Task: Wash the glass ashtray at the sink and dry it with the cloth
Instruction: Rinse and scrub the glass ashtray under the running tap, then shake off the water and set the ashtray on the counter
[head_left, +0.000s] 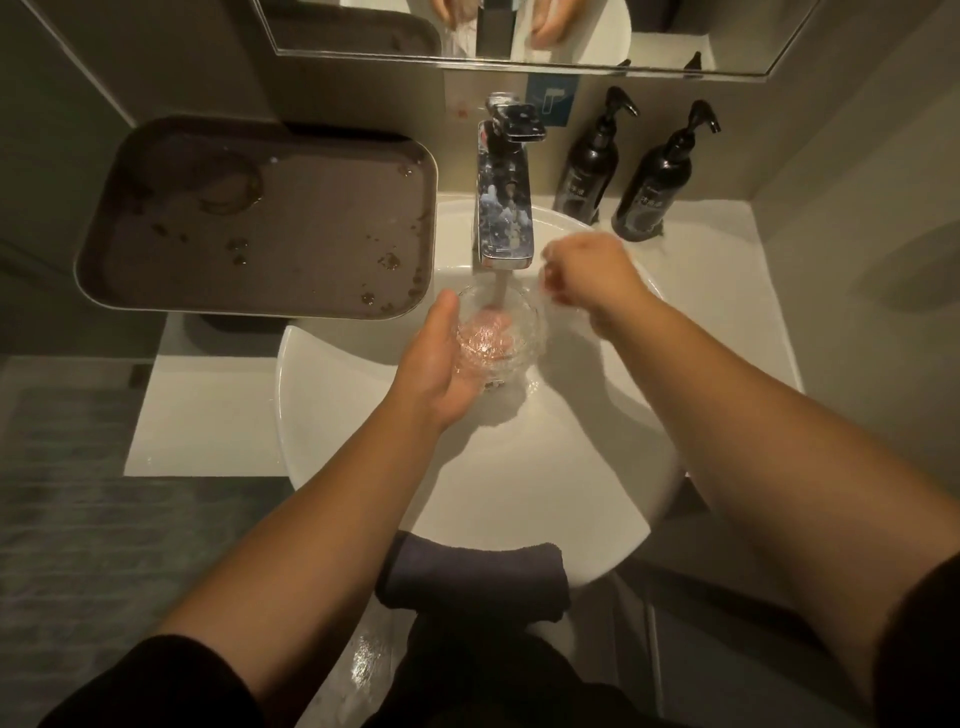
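My left hand (434, 364) holds the clear glass ashtray (511, 332) from below, fingers under it and thumb on its left rim, over the white sink bowl (519, 467). Water runs from the chrome tap (506, 208) straight into the ashtray. My right hand (587, 275) hovers at the ashtray's right rim, blurred, fingers loosely curled; whether it touches the glass is unclear. A dark folded cloth (472, 577) hangs over the sink's near rim.
A brown tray (260, 218) with wet spots sits left of the tap. Two black pump bottles (587, 156) (654, 176) stand at the back right on the white counter. A mirror (519, 31) hangs above.
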